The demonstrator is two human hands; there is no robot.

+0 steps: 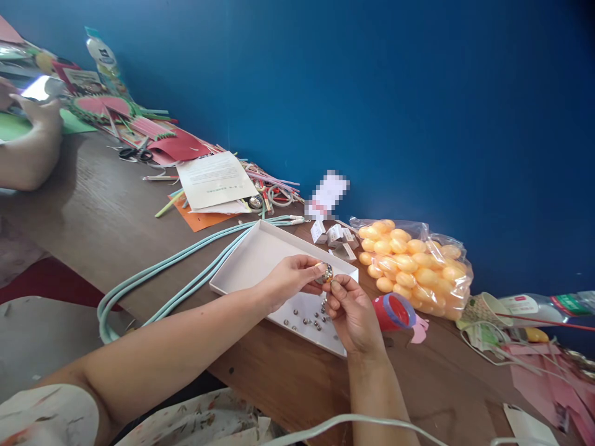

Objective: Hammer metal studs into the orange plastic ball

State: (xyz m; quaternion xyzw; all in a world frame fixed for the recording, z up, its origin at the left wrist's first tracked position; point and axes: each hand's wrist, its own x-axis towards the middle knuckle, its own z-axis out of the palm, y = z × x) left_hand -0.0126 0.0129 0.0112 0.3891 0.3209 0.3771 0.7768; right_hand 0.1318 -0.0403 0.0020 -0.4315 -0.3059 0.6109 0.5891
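Over a shallow white tray (253,257) my two hands meet. My left hand (288,280) pinches a small round metallic bead or ring (326,272) between thumb and fingers. My right hand (354,313) is closed in a pinch right beside it, fingertips touching the same piece; what else it holds is too small to make out. Several small silver beads (309,320) lie loose on the tray floor below my hands.
A clear bag of yellow-orange capsules (413,263) lies right of the tray, with a red tape roll (393,311) beside it. Light green cords (176,269) loop left. Paper sheets (214,179), scissors (134,153) and craft scraps line the blue wall. Another person's arm (25,148) rests far left.
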